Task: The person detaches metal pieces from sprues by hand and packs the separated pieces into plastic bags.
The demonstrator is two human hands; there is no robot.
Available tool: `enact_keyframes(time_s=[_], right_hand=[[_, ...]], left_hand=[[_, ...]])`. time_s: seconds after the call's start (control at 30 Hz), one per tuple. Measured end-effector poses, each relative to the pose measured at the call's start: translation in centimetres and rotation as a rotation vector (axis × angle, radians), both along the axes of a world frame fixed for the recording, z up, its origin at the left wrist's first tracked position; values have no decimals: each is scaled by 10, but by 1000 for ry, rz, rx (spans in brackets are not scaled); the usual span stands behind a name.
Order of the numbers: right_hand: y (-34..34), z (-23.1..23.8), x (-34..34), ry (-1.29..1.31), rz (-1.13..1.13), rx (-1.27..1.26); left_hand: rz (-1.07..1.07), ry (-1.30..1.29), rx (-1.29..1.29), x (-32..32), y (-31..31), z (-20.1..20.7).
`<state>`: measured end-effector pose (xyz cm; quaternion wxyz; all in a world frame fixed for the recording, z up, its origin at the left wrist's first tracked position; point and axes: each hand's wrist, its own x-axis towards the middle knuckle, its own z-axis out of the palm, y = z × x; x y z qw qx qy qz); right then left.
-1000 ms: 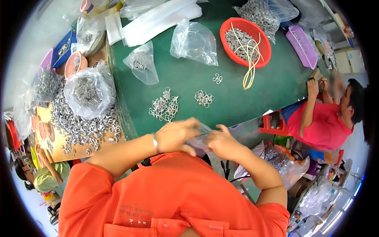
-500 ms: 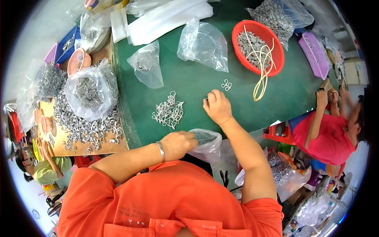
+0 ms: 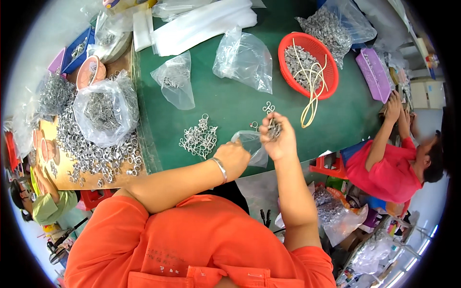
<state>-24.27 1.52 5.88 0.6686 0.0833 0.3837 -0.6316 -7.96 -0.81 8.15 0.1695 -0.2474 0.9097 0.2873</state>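
My left hand [image 3: 233, 159] is closed on the rim of a clear plastic bag [image 3: 254, 152] at the table's near edge. Just right of the bag, my right hand [image 3: 281, 144] is turned up with its fingers curled round a handful of small metal hooks [image 3: 274, 128]. Beyond that hand, a few silver curled hooks [image 3: 268, 107] and a single ring [image 3: 254, 126] lie on the green tabletop [image 3: 230, 105]. Left of the bag spreads a loose pile of similar silver hooks and rings [image 3: 199, 138].
A red basket [image 3: 335, 72] of metal pieces with looped cord stands far right, near a purple tray [image 3: 374, 77]. Filled bags [image 3: 175, 81] lie farther back. Metal rings [image 3: 105, 158] cover the wooden table at left. Other people [image 3: 384, 165] work at both sides.
My right hand has lifted from the tabletop, moved nearer the bag and turned up with metal hooks in it. My left hand has moved right and forward with the bag.
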Motion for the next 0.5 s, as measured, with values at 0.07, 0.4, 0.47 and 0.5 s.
enact_keyframes(time_s=[0.07, 0.4, 0.47, 0.5], right_hand=[[6, 18, 23, 468, 147, 120], [16, -29, 10, 1437, 380, 127], [14, -52, 6, 1840, 542, 176], [14, -59, 1, 1800, 623, 198]], left_hand=[[-17, 27, -69, -7, 2, -9], [-100, 46, -106, 10, 13, -4], [-120, 54, -113, 15, 18, -8], [-105, 48, -65, 18, 17, -8]])
